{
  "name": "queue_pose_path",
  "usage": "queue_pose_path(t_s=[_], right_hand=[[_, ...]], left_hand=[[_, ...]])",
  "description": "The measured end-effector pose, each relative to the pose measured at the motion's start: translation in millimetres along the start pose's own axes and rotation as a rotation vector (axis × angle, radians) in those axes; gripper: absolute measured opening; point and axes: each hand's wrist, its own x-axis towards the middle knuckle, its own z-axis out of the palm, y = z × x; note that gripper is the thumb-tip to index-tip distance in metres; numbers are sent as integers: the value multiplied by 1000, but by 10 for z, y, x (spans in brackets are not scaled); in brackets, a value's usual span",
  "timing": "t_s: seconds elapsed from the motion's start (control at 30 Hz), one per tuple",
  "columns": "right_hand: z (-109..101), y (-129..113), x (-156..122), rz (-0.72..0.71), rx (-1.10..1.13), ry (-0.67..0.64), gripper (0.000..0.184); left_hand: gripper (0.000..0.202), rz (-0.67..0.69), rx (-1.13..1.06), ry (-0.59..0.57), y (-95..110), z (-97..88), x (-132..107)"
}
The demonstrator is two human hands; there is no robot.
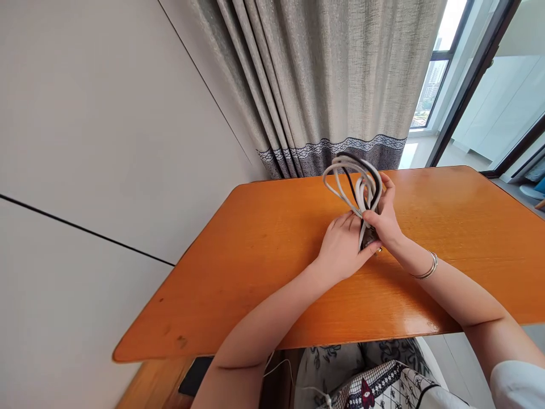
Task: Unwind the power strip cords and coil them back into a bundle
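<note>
A looped bundle of white and black cables [361, 182] rises above the table between my two hands. My right hand [385, 218] is closed around the right side of the bundle, its thumb across the strands. From the left, my left hand [343, 247] wraps the lower part of the bundle, with its thumb reaching toward the right wrist. A small dark piece [369, 236] shows between the hands below the loops; my fingers partly cover it and I cannot tell what it is.
The orange-brown wooden table [238, 272] spreads under both arms. A grey curtain [349, 79] hangs behind its far edge, and a pale wall panel [106, 125] stands at the left. Below the near edge, a thin white cord [289, 372] hangs near my lap.
</note>
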Motion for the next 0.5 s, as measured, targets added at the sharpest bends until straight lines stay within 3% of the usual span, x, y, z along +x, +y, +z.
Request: queue_pose_path(t_s=[0.2, 0.3, 0.4, 0.5], right_hand=[[-23, -193, -37, -53, -177, -352, 142], [-33, -304, -59, -59, -283, -468, 139], [-12, -312, -87, -66, -323, -470, 134], [43, -216, -128, -75, -354, -354, 133]], left_hand=[[20, 1, -8, 41, 56, 10, 28], [20, -40, -21, 21, 70, 12, 51], [25, -61, 17, 21, 59, 17, 43], [33, -48, -39, 31, 6, 8, 41]])
